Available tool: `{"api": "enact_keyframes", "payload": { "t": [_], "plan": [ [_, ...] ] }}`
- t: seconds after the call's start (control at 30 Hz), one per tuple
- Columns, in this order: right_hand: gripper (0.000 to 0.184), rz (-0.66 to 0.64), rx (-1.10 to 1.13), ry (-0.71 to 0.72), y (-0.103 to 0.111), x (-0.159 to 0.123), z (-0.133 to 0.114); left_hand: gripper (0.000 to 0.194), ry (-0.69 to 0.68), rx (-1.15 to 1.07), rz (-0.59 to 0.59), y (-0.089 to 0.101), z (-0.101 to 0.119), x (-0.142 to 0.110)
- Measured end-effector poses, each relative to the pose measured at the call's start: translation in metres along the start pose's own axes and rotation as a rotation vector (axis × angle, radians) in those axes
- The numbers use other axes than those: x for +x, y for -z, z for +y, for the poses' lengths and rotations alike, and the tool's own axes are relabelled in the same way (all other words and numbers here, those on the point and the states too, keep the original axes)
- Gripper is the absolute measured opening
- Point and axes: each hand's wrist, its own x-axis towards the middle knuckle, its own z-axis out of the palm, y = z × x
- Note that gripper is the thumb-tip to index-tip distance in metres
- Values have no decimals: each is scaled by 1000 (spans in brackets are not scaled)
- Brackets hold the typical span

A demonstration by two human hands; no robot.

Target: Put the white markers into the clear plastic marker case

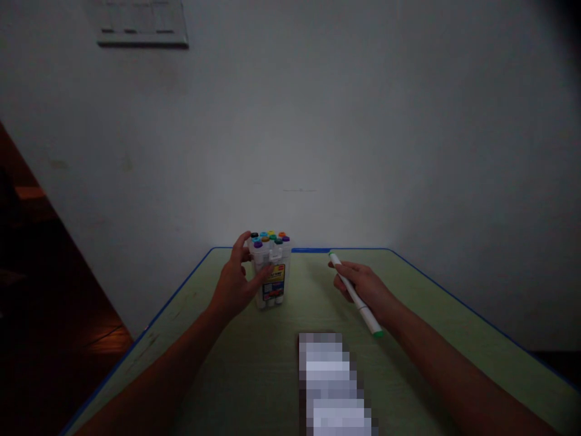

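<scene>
Just right of centre, here's the white marker, tilted over the table, a green tip at each end, the right hand closed around its upper half. It looks light and stiff, smooth enough to twist in loose fingers, so mid-barrel is the sensible hold, clear of both ends.

Across to the left now: the clear plastic marker case, upright on the table, the left hand clamped on its side, thumb across the front by the printed label. Coloured caps crowd the open top. Rigid walls, I'd judge, but top-heavy if knocked; low on the sides is the steadier grip. The hands are well apart.

Nearer the viewer lies a pixelated slab, possibly a phone, too masked to say. Underneath it all, the pale green table with its blue edge, and behind, a plain wall.
</scene>
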Motion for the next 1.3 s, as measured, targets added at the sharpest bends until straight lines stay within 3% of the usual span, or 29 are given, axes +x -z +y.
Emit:
{"api": "enact_keyframes", "payload": {
  "t": [0.37, 0.73, 0.9, 1.0, 1.2, 1.3],
  "plan": [
    [37, 2, -20, -34, -1, -2, -3, 93, 54, -97, -48, 0, -3, 2],
    [41, 1, -46, -29, 0, -1, -3, 69, 5, -282, -100, 2, -2, 4],
    [47, 0, -53, -15, 1, 0, -2, 62, -7, -189, -83, 4, -1, 4],
    [46, 14, -52, 93, 3, -1, -6, 67, -17, -110, -73, 4, -2, 4],
    [22, 106, -243, 544, 4, -9, -21, 70, -20, -89, -63, 4, -7, 4],
    [17, 96, -350, 611, 3, -12, -20, 70, -33, -93, -53, 3, -9, 4]
  ]
}}
